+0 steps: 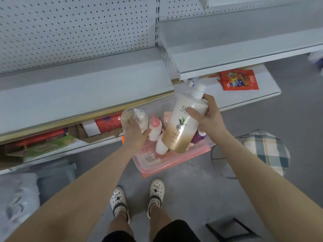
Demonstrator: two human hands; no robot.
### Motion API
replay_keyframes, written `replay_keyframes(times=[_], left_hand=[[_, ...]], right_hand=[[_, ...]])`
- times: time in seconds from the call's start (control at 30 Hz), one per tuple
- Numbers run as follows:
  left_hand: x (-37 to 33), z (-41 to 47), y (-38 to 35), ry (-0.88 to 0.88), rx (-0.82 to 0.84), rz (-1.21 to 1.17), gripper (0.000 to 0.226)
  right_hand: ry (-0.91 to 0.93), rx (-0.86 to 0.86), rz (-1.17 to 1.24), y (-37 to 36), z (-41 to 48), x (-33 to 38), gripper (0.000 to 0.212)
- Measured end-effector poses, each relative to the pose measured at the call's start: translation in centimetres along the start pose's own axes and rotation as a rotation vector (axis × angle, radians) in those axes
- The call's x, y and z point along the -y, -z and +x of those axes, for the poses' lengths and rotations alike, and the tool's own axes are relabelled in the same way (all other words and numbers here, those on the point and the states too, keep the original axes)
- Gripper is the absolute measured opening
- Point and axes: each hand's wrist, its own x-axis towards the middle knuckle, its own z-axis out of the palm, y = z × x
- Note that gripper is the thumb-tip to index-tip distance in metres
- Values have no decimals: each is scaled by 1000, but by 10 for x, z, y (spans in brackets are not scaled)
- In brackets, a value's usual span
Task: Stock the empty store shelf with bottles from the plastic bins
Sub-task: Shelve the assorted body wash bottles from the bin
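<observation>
Forearms [251,168] stretch down and forward to the bin on the floor. The right grip [208,117] is wrapped round the shoulder of a large white-and-gold bottle [181,126], thumb across its front. It holds the bottle tilted, cap toward the shelving and base just over the bin, probably lifted clear so it can go up. The left grip [135,132] curls round a small white pump bottle [142,117] standing in the bin, likely the next one out. The plastic bin [167,163], clear with a pink rim, also holds a pink-capped bottle [154,130], another white bottle [161,145] and something purple [198,137]. A bare grey shelf [83,95] runs just above and beyond it, with no bottles on it yet.
</observation>
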Motion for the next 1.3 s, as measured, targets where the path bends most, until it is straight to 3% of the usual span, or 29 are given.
replay_keyframes(times=[0.27,0.43,0.63,0.8,0.93,1.07,1.2,1.3], left_hand=[[3,49,-26,159,-108,-165,92],[-1,40,-13,134,-203,-193,77],[-8,4,61,60,-179,-293,74],[-22,-30,132,-26,-208,-551,66],[-38,-58,174,-80,-173,-806,70],[-44,-83,204,-169,-175,-959,58],[-37,-105,237,-203,-214,-955,73],[-24,-121,265,-239,-221,-895,62]], right_hand=[[-26,-80,103,6,20,-26,49],[-30,-90,144,6,21,-24,47],[3,-59,136,5,7,-2,50],[5,-31,129,-1,-11,33,60],[40,28,156,-9,-25,70,53],[128,92,165,-21,-37,107,47],[224,119,153,-40,-55,145,44],[267,141,127,-60,-70,171,47]])
